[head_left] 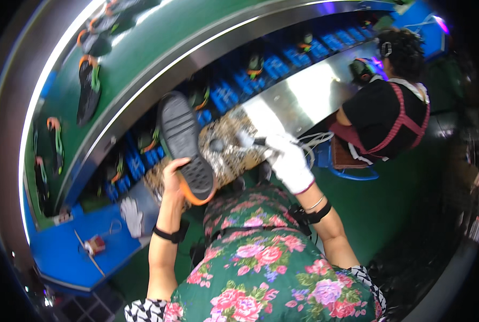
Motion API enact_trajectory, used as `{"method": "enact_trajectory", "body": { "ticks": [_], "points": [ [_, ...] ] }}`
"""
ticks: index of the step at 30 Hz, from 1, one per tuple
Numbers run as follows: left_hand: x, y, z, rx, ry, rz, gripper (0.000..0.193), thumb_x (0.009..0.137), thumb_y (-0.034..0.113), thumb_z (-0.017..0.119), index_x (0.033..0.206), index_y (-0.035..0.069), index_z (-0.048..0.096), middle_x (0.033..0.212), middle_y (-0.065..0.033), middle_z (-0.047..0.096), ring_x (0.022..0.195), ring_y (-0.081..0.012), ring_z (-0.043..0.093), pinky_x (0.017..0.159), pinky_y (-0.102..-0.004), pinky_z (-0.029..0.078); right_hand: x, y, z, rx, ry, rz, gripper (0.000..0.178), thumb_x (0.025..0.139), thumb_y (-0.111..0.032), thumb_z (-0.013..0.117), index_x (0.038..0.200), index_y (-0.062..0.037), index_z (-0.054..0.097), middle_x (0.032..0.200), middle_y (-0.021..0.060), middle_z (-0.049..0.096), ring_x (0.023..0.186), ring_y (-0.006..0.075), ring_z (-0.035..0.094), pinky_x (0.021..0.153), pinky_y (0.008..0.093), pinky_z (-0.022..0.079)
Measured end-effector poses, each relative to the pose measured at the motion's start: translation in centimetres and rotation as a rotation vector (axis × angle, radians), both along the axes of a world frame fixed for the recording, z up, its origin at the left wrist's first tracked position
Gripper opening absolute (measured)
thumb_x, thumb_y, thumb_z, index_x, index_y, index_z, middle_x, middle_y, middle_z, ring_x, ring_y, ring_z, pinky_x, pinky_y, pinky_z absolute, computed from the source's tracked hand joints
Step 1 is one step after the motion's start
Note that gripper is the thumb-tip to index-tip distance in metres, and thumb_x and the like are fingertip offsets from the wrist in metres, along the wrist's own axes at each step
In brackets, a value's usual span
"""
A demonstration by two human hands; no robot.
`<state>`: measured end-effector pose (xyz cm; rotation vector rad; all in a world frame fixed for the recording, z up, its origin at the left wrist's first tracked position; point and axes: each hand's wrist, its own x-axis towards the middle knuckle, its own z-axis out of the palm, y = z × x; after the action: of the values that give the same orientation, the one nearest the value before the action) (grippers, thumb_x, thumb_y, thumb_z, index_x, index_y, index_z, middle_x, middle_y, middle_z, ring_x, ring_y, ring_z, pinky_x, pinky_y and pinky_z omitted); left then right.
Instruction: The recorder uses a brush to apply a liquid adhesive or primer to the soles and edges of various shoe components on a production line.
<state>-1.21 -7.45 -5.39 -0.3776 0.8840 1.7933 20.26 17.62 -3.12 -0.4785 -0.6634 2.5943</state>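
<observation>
Shoe sole [178,127] is held in the left hand [173,177], fingers bent around its edge; the gloved right hand [290,163] has fingers closed on a brush [245,139].

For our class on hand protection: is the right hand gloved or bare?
Gloved: a white glove covers the right hand down to the wrist.

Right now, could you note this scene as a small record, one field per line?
Left hand: bare, gripping a dark shoe sole by its orange end
Right hand: white-gloved, holding what looks like a brush
Worktop: blotchy, bearing a dark round object
Lower left: loose white glove, blue table
Upper left: shoes on a green surface
Right side: seated co-worker, dark top
</observation>
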Motion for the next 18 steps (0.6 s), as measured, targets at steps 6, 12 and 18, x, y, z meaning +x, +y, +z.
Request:
{"method": "enact_trajectory", "body": {
  "ticks": [6,12,18],
  "points": [
    [6.7,0.7,0.3,0.234,0.168,-0.111,0.075,0.081,0.019,0.069,0.146,-0.007,0.042,0.14,-0.0263,0.055,0.129,-0.0408,0.056,0.111,-0.0537,0.045,-1.7,-2.3,3.8,-0.018,0.007,0.028,0.025,0.094,-0.002,0.062,0.117,0.0045,0.067,0.12,0.0175,0.07,0.096,0.0156,0.068,0.074,0.0235,0.054],
    [9.2,1.0,1.5,0.422,-0.167,-0.065,0.109,0.083,0.089,0.041,0.142,-0.003,0.047,0.125,-0.0247,0.061,0.131,-0.0461,0.052,0.114,-0.0578,0.039,-2.9,-6.1,5.8,0.379,-0.041,0.018,0.022,0.095,-0.003,0.061,0.114,0.0034,0.071,0.112,0.0125,0.072,0.089,0.0096,0.065,0.074,0.0254,0.054],
    [9.9,1.1,2.4,0.51,-0.156,-0.071,0.121,0.077,0.099,0.017,0.129,-0.003,0.057,0.115,-0.0235,0.067,0.11,-0.0402,0.066,0.102,-0.0555,0.05,-3.1,-7.7,9.0,0.605,-0.262,0.068,0.027,0.088,0.002,0.067,0.114,0.0055,0.072,0.105,0.0134,0.076,0.077,0.0116,0.068,0.07,0.0231,0.055]
  ]
}}
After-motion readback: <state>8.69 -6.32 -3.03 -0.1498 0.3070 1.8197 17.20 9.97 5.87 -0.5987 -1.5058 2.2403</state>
